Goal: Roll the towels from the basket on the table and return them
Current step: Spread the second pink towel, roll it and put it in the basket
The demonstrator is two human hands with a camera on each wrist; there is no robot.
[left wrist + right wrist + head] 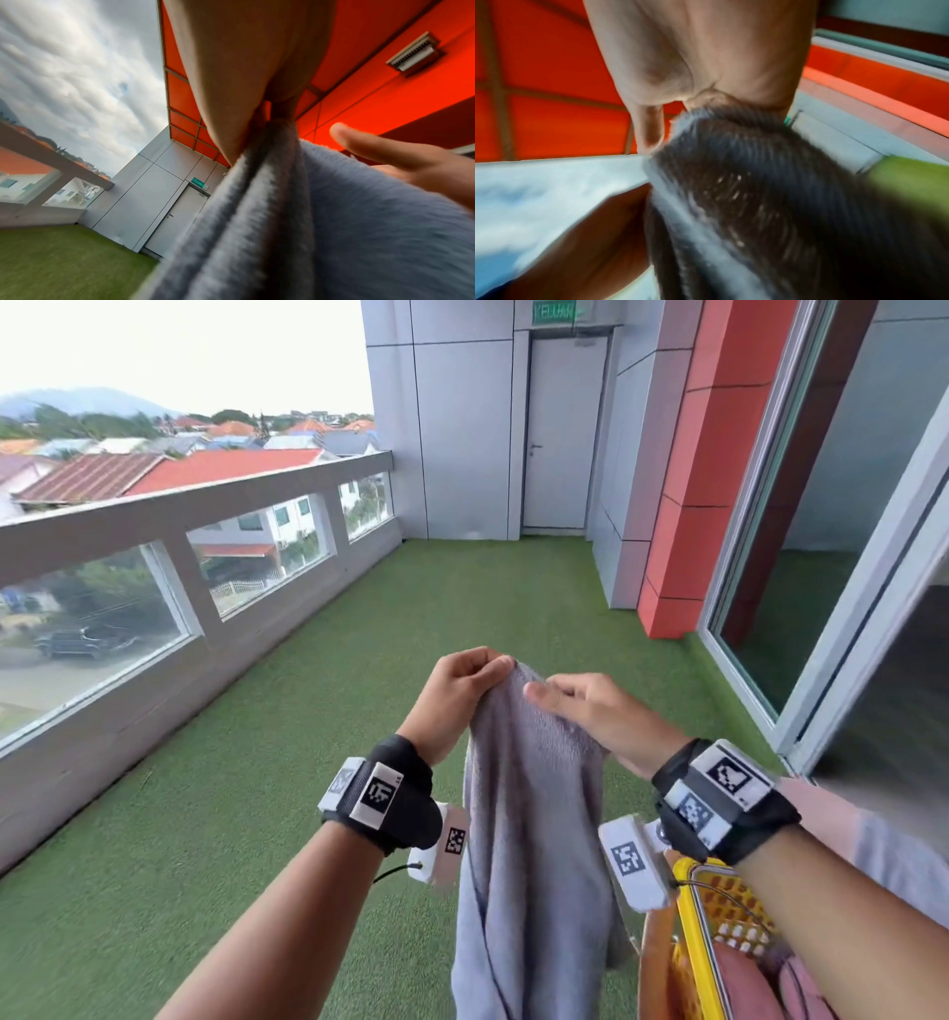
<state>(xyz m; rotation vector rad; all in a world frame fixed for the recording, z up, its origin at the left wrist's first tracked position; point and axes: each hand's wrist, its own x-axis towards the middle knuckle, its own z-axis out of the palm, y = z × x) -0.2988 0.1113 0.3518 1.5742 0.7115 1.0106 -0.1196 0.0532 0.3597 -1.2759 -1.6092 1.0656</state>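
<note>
A grey towel (534,839) hangs in folds in front of me, held up at its top edge by both hands. My left hand (464,683) pinches the top corner between thumb and curled fingers; the towel (295,233) drops from that pinch in the left wrist view. My right hand (580,703) grips the same edge just to the right, its thumb lying across the cloth. The right wrist view is blurred and shows the towel (757,203) bunched under the fingers. A yellow basket (703,932) with pink cloth in it sits at the lower right under my right forearm.
I stand on a balcony with green artificial turf (359,711). A grey parapet with glass panels (154,588) runs along the left. A white door (560,439) closes the far end. A red column (683,531) and sliding glass doors (821,557) line the right.
</note>
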